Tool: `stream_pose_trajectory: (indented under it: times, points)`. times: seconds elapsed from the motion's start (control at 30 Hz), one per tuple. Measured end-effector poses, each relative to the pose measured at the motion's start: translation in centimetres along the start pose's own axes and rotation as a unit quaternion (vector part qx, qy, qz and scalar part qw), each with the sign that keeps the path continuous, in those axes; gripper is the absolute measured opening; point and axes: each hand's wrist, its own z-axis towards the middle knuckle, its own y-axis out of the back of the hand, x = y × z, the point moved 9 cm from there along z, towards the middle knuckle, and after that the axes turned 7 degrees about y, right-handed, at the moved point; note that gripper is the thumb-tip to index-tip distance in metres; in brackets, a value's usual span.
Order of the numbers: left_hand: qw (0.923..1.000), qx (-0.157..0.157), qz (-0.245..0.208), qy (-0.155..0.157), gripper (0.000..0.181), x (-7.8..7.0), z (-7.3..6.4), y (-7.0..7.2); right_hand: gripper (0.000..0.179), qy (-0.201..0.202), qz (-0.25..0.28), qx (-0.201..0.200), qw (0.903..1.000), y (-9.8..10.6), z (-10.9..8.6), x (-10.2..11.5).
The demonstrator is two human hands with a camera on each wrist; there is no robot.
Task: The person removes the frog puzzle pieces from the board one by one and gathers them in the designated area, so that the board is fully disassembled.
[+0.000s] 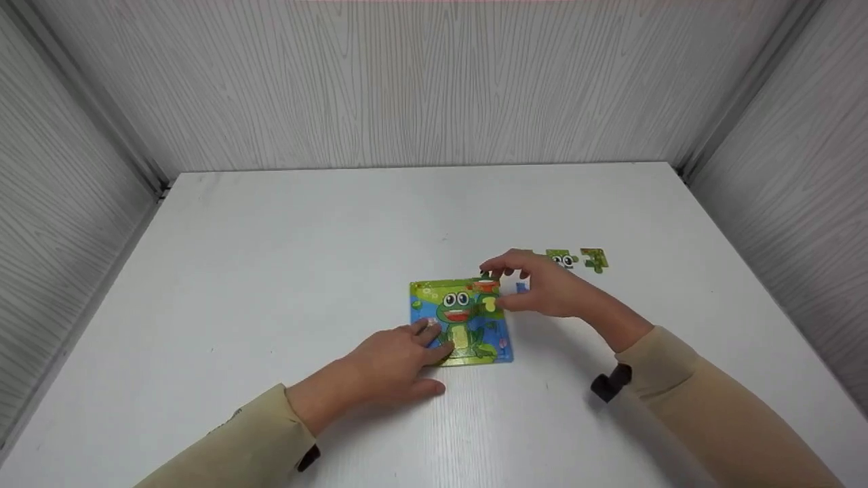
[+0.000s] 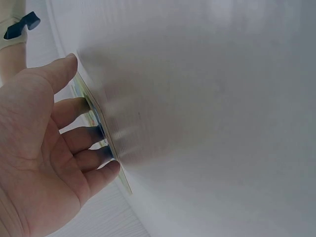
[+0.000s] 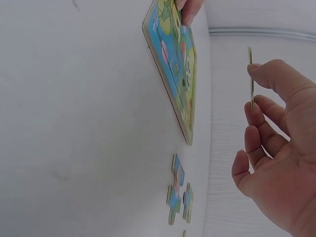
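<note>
A frog jigsaw board (image 1: 491, 349) lies flat on the white table. My left hand (image 1: 390, 362) rests its fingertips on the board's lower left part, with the thumb on the table beside it. Just above the board's upper right corner, my right hand (image 1: 553, 288) pinches a puzzle piece (image 1: 487, 287) between thumb and fingers. That piece is edge-on in the right wrist view, raised off the table. In the left wrist view, only the thin edge of the board (image 2: 104, 123) shows beyond the fingers.
Loose puzzle pieces lie right of the board, among them one with frog eyes (image 1: 561, 259) and a green corner piece (image 1: 595, 259). A blue piece (image 1: 521, 287) is partly hidden by my right hand. Pale wood-grain panels (image 1: 420, 81) wall the table's back and sides.
</note>
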Motion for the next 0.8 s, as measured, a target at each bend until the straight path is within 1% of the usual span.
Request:
stream_pose_trajectory:
  times: [0.1, 0.3, 0.53, 0.7, 0.8]
  points:
    - [1.0000, 0.001, -0.005, 0.003, 0.066, 0.1, 0.0, -0.2, 0.057, -0.002, -0.008, -0.010, 0.9999, 0.8, -0.7, -0.6]
    - [1.0000, -0.007, -0.005, 0.003, 0.065, 0.1, -0.1, -0.1, 0.055, 0.004, -0.018, -0.034, 0.9993, 2.5, -2.2, -1.9]
    - [0.9999, -0.007, -0.009, 0.002, 0.065, 0.2, -0.1, 0.0, 0.053, -0.022, -0.021, -0.052, 0.9982, 4.0, -4.0, -3.9]
    - [0.9999, -0.003, -0.011, 0.005, 0.065, 0.2, -0.2, -0.1, 0.053, -0.036, -0.036, -0.061, 0.9969, 5.0, -5.3, -5.1]
    - [0.9999, -0.001, -0.011, 0.005, 0.066, 0.2, -0.2, -0.1, 0.053, -0.053, -0.043, -0.066, 0.9954, 5.5, -6.0, -6.0]
